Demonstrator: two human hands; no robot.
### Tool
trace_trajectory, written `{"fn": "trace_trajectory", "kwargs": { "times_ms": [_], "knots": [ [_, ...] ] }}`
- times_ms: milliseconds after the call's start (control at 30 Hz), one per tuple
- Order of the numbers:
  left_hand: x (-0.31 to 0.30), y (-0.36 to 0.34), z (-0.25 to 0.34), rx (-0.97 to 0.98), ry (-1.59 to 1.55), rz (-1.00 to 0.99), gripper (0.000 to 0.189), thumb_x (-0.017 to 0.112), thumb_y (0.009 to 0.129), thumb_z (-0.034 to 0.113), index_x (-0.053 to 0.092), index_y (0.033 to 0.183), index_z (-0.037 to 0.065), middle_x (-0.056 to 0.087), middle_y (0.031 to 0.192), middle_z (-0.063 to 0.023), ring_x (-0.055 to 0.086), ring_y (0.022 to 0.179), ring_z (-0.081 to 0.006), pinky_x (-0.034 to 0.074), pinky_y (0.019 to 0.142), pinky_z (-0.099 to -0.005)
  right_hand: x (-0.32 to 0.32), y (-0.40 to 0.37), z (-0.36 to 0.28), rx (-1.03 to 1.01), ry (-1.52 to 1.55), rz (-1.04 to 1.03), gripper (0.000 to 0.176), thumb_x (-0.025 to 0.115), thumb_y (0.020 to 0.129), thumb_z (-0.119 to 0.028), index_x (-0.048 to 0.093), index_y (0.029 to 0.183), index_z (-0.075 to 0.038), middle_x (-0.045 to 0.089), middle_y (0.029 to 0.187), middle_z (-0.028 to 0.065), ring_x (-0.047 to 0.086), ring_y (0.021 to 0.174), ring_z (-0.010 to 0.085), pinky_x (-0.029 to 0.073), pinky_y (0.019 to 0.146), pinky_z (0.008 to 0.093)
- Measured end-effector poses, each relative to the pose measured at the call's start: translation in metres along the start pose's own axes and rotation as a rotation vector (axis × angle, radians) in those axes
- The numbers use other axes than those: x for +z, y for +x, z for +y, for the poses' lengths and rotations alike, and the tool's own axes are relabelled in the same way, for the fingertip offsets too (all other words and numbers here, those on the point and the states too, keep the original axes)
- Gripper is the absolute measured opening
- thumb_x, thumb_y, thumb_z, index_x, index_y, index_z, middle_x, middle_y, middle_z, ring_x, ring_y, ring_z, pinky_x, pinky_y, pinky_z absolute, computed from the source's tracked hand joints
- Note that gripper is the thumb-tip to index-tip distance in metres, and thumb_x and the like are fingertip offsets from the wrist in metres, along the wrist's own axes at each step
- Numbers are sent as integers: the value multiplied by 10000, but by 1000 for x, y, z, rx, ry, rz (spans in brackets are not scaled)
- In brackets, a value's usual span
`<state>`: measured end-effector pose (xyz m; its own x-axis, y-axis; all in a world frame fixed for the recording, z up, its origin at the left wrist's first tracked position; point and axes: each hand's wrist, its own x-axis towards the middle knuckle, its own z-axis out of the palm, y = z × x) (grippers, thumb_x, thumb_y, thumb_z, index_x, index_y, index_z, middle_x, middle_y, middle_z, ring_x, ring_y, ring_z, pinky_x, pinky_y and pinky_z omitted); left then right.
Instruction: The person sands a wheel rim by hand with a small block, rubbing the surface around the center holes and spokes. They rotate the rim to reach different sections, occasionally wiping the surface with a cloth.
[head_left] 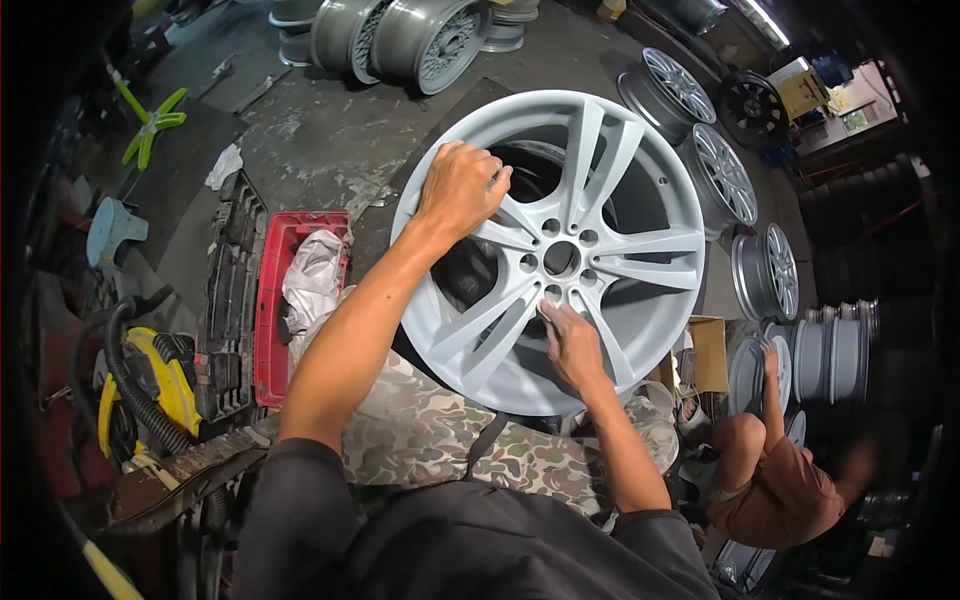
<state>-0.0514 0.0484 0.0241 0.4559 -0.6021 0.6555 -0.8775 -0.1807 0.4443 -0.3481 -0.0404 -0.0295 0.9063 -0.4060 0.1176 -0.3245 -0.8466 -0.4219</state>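
A large light grey wheel rim (640,255) with paired spokes lies face up in front of me, over a dark round thing partly seen through its gaps. My left hand (460,187) is at the upper left part of the rim, its fingers curled together over the inner edge; whether anything is in them is hidden. Close below the centre hole, my right hand (572,340) touches the hub by the bolt holes, fingertips pressed together near the base of a spoke. What those fingertips hold, if anything, is too small to tell.
Several wheels (725,175) stand along the right, more (430,45) at the top. A red tray (270,330) with cloth and a yellow-black machine (165,375) are left. A cardboard box (710,355) is right of the rim. Another person (790,495) crouches at the lower right.
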Motion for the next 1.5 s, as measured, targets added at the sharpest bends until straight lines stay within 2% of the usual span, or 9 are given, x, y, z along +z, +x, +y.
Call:
{"fn": "trace_trajectory", "kwargs": {
  "times_ms": [133,300,433,600,767,933,1267,1367,1500],
  "knots": [
    [5,3,0,13,0,16,231,729,885,193,753,769,-6,717,770,-155,676,833,-342,486,884,-465,-23,12,-4,49,143,188,191,646,942,-75,730,1091,12,562,890,197,583,889,403,490,798,463],
    [4,10,-6,-28,-67,116,235,744,873,172,718,720,-4,686,749,-134,647,801,-346,495,838,-441,-15,48,13,7,125,142,157,632,962,-101,725,1028,8,619,913,208,624,886,410,507,799,464],
    [-5,16,-19,21,41,275,104,768,850,138,731,853,42,667,952,-84,609,975,-307,497,868,-427,-1,62,23,9,70,177,143,676,952,-149,728,983,-20,643,892,179,653,825,390,516,723,463],
    [4,16,-41,-142,175,226,384,720,925,312,675,1227,80,659,1079,-104,580,1067,-344,478,944,-466,-7,62,17,82,151,141,134,720,922,-147,692,910,-16,638,872,173,644,798,391,508,710,470],
    [9,16,-48,-215,121,82,407,700,949,366,686,1213,57,686,1104,-149,603,1088,-368,491,944,-477,4,73,12,5,145,238,176,752,892,-129,641,880,6,628,857,184,636,789,400,500,703,474],
    [12,13,-65,-399,172,17,550,670,924,561,746,1146,63,711,1111,-175,641,1099,-397,496,935,-511,-5,67,22,14,137,154,171,752,887,-132,656,862,8,621,821,176,640,758,373,500,684,449],
    [1,22,-55,-498,69,-124,590,682,895,615,784,1120,80,734,1056,-186,687,1053,-399,512,913,-495,-3,91,17,65,143,186,244,785,841,-187,654,805,15,675,840,199,666,777,387,517,739,462],
    [3,19,-59,-499,76,-99,589,682,894,615,784,1123,81,736,1056,-178,691,1043,-398,511,911,-494,-17,88,23,122,135,-41,265,788,843,-189,634,783,18,666,812,201,661,765,398,515,722,463],
    [3,22,-52,-518,90,-111,585,684,894,608,783,1112,73,739,1062,-170,692,1036,-395,512,906,-487,-3,97,18,98,236,152,301,798,838,-215,631,747,18,658,777,202,659,744,400,508,698,472]
  ]
}}
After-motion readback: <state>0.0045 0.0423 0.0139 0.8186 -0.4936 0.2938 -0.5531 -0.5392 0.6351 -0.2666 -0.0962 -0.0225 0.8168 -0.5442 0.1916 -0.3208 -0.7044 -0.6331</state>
